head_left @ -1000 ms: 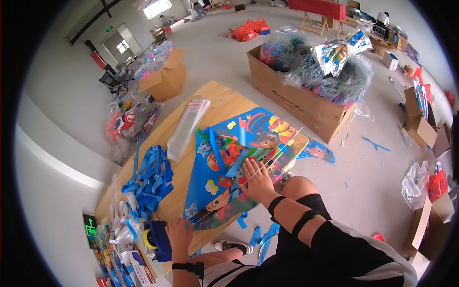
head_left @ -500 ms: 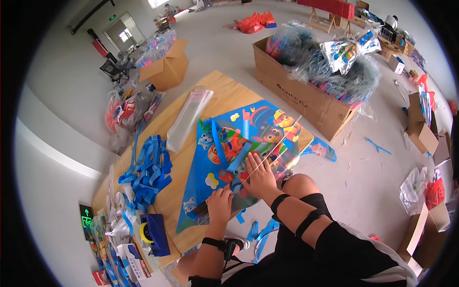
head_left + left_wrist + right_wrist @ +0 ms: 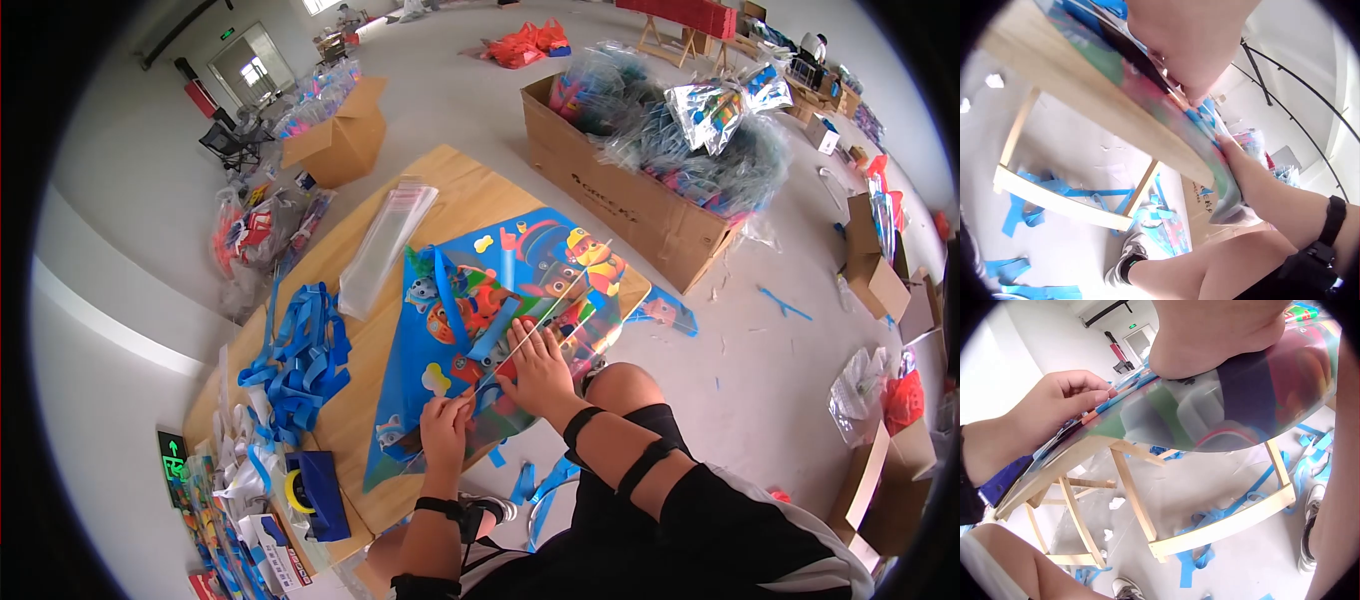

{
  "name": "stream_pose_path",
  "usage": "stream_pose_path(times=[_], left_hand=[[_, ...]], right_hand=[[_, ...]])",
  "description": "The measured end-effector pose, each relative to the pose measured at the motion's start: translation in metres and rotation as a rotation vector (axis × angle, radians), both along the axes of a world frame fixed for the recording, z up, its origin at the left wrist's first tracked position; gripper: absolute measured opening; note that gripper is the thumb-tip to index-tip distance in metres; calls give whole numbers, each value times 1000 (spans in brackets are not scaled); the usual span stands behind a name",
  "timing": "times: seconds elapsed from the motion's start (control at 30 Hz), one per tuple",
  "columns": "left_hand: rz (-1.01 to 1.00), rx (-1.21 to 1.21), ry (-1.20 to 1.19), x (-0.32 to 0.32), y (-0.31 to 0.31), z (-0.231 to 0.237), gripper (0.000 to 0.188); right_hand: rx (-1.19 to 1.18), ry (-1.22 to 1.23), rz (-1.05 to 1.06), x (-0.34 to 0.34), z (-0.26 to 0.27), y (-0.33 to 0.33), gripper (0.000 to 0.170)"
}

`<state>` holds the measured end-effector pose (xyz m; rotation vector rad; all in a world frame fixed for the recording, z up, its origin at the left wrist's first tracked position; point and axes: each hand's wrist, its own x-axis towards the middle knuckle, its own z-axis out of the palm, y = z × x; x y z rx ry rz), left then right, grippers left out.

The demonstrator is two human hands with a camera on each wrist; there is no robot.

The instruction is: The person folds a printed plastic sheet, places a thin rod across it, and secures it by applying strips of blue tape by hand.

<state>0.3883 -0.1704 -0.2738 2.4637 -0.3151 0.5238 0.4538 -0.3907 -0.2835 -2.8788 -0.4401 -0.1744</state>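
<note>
A blue sheet with cartoon dogs (image 3: 400, 400) lies on the wooden table, its near edge hanging over the table's side. Across it runs a thin pale rod (image 3: 570, 292). My right hand (image 3: 540, 372) rests on the sheet with fingers nearly straight, touching the rod. Nearer the sheet's left part, my left hand (image 3: 443, 430) is at the rod's lower end; in the right wrist view the left hand (image 3: 1069, 403) pinches there with thumb and index finger. A blue ribbon strip (image 3: 492, 332) lies just left of the right hand's fingertips.
Blue ribbons (image 3: 305, 360) are heaped on the table's left, beside a tape dispenser (image 3: 318, 495) and clear plastic sleeves (image 3: 385, 250). Beyond the table stands a cardboard box (image 3: 620, 200) of wrapped items. Ribbon scraps lie on the floor near my feet.
My left hand has moved from the tape dispenser, up and right along the sheet, to the rod near my right hand. The right hand has stayed on the sheet.
</note>
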Motion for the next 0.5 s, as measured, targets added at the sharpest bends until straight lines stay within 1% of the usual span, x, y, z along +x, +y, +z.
stream_pose_path(times=[0.07, 0.2, 0.27, 0.33, 0.4, 0.47, 0.5], left_hand=[[6, -6, -19, -1, 0, 2, 9], [18, -44, 54, 0, 0, 11, 10], [17, -40, 70, 2, -2, 17, 11], [23, -10, 183, 4, -1, 21, 11], [12, -3, 169, 8, 0, 22, 10], [1, 3, 155, 6, 3, 21, 10], [-3, 14, 142, 6, 6, 17, 9]], right_hand=[[43, -12, 3, 0, 0, 0, 91], [31, -4, 5, 0, 2, 1, 91], [68, 5, -11, 0, 2, 1, 90], [67, -1, -5, 2, 2, 0, 90], [74, 2, 9, 0, 1, 1, 89], [3, 21, 2, 1, 1, 0, 91], [20, 14, 2, 2, 0, 1, 91]])
